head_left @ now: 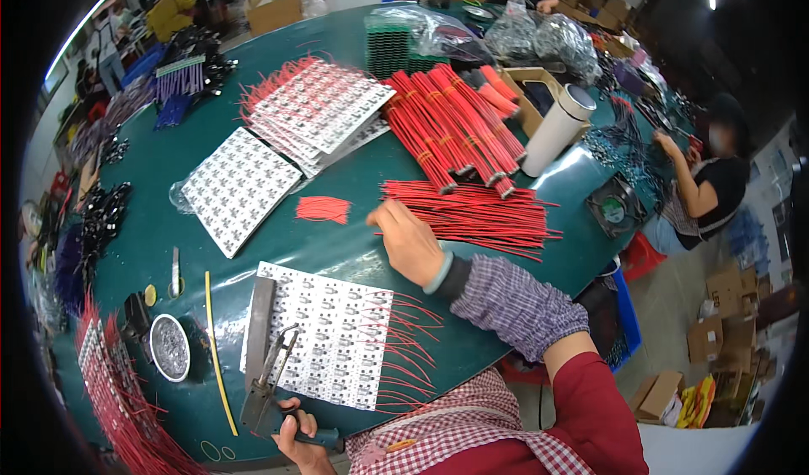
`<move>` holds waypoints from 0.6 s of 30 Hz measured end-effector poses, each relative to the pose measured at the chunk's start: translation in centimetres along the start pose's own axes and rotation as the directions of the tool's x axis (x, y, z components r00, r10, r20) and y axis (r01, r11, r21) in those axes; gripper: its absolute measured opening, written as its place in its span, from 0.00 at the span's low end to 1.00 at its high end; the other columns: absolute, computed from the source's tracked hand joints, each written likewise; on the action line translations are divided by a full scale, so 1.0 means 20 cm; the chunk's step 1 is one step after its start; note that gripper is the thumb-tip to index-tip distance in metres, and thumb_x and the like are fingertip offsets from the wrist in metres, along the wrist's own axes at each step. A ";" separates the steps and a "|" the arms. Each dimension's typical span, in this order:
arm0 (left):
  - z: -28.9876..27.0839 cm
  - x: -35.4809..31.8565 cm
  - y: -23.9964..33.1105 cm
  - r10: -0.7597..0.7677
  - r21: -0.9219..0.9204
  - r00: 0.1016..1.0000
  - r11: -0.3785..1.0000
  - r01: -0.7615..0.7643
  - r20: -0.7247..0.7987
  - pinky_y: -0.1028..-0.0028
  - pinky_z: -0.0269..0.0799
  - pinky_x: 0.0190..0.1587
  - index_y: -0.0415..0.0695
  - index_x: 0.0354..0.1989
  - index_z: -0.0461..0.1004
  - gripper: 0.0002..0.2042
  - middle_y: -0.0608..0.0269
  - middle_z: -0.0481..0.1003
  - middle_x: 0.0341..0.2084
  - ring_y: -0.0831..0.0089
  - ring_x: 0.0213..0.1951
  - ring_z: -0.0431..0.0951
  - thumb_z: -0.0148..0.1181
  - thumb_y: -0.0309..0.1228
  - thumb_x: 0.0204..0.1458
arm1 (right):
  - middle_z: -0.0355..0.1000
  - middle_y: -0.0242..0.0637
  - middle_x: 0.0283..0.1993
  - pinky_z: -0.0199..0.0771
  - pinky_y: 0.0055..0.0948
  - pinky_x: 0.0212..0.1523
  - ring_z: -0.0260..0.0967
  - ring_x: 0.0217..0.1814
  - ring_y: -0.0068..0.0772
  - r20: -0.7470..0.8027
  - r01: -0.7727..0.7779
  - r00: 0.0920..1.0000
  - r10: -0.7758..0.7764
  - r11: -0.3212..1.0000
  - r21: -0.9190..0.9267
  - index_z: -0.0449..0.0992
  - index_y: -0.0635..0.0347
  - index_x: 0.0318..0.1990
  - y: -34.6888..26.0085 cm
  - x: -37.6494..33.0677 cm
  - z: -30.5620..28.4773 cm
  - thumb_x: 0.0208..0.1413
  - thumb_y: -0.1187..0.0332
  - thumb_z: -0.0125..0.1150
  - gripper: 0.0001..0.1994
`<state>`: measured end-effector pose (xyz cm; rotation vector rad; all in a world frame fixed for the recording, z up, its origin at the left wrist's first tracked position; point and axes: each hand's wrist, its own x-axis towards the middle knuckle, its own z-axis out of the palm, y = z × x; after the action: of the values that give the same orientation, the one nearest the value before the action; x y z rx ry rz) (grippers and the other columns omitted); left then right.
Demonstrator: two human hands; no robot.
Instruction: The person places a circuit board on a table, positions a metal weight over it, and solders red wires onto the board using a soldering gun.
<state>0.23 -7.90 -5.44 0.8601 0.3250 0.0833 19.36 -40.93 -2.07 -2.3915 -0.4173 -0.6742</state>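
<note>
A soldering gun (268, 391) with a dark handle and thin metal prongs is in my left hand (302, 438), at the near edge of the table. Its tip is over a white circuit board panel (337, 323) lying flat, with red wires (413, 348) sticking out along its right side. A grey metal bar (259, 332) lies over the panel's left side. My right hand (409, 237) is at the left end of a loose pile of red wires (472, 214), fingers bent together; what they pinch is too small to make out. A short red wire bundle (323, 209) lies just left of it.
White panels (240, 184) are stacked behind, some with red wires. Banded red wire bundles (447, 129), a white bottle (559, 129) and a black fan (617, 205) stand farther right. At left are a white bowl (170, 348) and a yellow strip (217, 353). A co-worker (708, 171) sits right.
</note>
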 end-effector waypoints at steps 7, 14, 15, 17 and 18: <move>0.13 -0.03 0.02 -0.079 0.042 0.974 0.995 0.090 -0.214 0.81 0.57 0.23 0.35 0.44 0.72 0.12 0.63 0.69 0.28 0.81 0.19 0.59 0.54 0.29 0.55 | 0.71 0.41 0.38 0.72 0.36 0.39 0.68 0.43 0.42 0.073 0.139 0.990 -0.124 0.957 -0.256 0.74 0.63 0.39 0.07 0.31 0.39 0.48 0.71 0.54 0.10; -0.04 -0.01 0.09 -0.175 0.133 0.978 0.973 0.189 -0.116 0.77 0.56 0.28 0.40 0.43 0.72 0.13 0.67 0.68 0.24 0.78 0.22 0.60 0.54 0.32 0.52 | 0.66 0.38 0.33 0.66 0.34 0.37 0.64 0.41 0.39 -0.081 0.096 0.988 -0.131 0.936 -0.339 0.72 0.59 0.27 0.05 0.29 0.73 0.42 0.69 0.56 0.05; -0.02 -0.01 0.08 -0.192 0.137 0.977 0.970 0.203 -0.087 0.77 0.56 0.28 0.40 0.43 0.72 0.13 0.67 0.68 0.24 0.78 0.22 0.60 0.54 0.32 0.52 | 0.65 0.37 0.33 0.66 0.32 0.38 0.63 0.41 0.39 -0.111 0.090 0.985 -0.133 0.940 -0.329 0.72 0.60 0.27 0.06 0.29 0.74 0.42 0.69 0.57 0.05; 0.01 0.01 0.09 -0.171 0.167 0.948 0.961 0.221 -0.270 0.77 0.55 0.26 0.40 0.40 0.72 0.12 0.66 0.71 0.26 0.78 0.21 0.59 0.56 0.32 0.49 | 0.64 0.36 0.35 0.65 0.31 0.39 0.61 0.44 0.38 -0.085 0.069 0.991 -0.100 0.951 -0.302 0.73 0.60 0.27 0.09 0.28 0.68 0.41 0.70 0.57 0.05; -0.03 0.02 0.09 -0.179 0.172 0.950 0.959 0.227 -0.257 0.77 0.55 0.26 0.40 0.40 0.72 0.12 0.66 0.71 0.26 0.78 0.21 0.59 0.56 0.32 0.49 | 0.64 0.36 0.35 0.65 0.31 0.39 0.61 0.44 0.38 -0.093 0.058 0.991 -0.092 0.948 -0.313 0.73 0.60 0.27 0.11 0.29 0.66 0.41 0.70 0.57 0.05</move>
<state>0.57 -6.21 -4.59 1.0129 0.6558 -0.0400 29.85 -33.48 -8.93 -2.6266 -0.3817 -0.9597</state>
